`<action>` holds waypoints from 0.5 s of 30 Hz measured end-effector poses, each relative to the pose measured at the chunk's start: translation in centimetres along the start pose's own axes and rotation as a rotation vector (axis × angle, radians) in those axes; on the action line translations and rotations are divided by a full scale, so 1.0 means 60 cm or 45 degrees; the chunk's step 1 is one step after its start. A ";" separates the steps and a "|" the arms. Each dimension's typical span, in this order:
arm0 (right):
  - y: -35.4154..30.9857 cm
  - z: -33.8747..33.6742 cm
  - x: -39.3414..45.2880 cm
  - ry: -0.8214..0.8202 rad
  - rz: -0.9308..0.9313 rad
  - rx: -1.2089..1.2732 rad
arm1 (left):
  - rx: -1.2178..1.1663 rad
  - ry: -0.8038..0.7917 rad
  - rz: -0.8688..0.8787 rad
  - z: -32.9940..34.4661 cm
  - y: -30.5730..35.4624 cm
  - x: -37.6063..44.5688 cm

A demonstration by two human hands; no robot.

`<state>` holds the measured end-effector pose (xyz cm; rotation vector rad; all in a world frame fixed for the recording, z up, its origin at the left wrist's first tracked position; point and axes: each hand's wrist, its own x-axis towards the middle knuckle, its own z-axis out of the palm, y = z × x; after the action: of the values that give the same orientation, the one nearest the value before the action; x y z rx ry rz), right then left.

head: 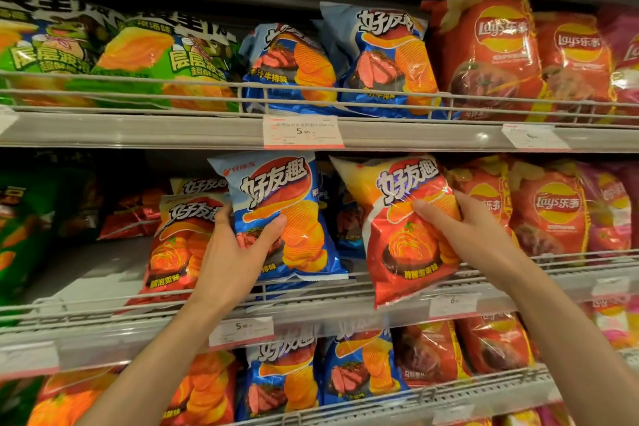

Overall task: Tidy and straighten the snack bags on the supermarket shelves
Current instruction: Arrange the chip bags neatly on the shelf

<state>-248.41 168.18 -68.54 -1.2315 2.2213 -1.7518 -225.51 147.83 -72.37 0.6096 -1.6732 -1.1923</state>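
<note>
My left hand [238, 245] grips a blue chip bag [287, 197] by its lower left side, holding it upright in front of the middle shelf. My right hand [463, 228] grips a red and yellow chip bag [404, 252], tilted with its bottom corner hanging over the wire rail [311, 290]. Both bags are lifted off the shelf, side by side. Another red bag of the same kind [179, 239] stands behind my left hand. More blue bags sit partly hidden behind the two held ones.
The top shelf holds green bags [138, 59], blue bags [380, 55] and red Lay's bags [491, 52]. Red Lay's bags [549, 211] fill the middle shelf's right side. A bare gap [96, 270] lies at its left. The lower shelf carries orange, blue and red bags. Price tags [302, 131] hang on shelf edges.
</note>
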 end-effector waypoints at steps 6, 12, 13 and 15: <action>0.043 -0.047 -0.030 0.084 0.027 0.066 | 0.154 -0.014 0.057 0.005 0.005 -0.006; 0.077 -0.075 -0.034 0.172 0.029 0.216 | 0.391 0.050 0.119 0.027 0.006 0.011; 0.082 -0.079 -0.033 0.180 0.033 0.254 | 0.443 0.033 0.125 0.038 0.005 0.017; 0.088 -0.085 -0.032 0.182 0.053 0.331 | 0.544 -0.016 0.141 0.072 0.016 0.024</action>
<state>-252.49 173.59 -71.92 -1.0287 1.9865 -2.0903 -229.89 148.90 -71.21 0.7573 -1.9626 -0.7628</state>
